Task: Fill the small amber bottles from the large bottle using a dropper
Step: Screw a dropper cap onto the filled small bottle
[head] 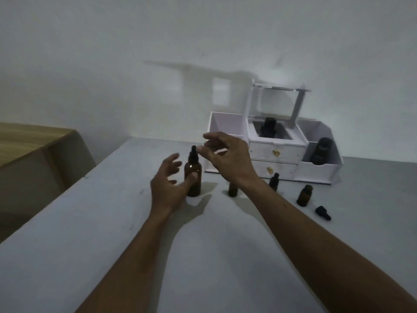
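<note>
Spotted just left of centre frame: large amber glass bottle with black dropper cap, upright on the grey table, cap seated. Logged the left hand cupped loosely at its lower left side, fingers spread, thumb laid against the glass; grip wide, not closed round it. Logged the right hand poised up and right of the cap, forefinger tip just beside the rubber bulb, thumb apart; grip half open, holding nothing. Counted three small amber bottles right of centre: one partly hidden behind the right wrist, one wearing a dropper cap, one uncapped. Noted a loose black dropper cap lying on its side near the uncapped one. Behind them, a white drawer organiser with dark bottles in its compartments; fill levels too dim to read. Judged as the opening step: steadying the big bottle before drawing the dropper. Next move likely calls for closing the left grip round the glass, pinching the cap with the right, unscrewing, then squeezing the bulb to load.
</note>
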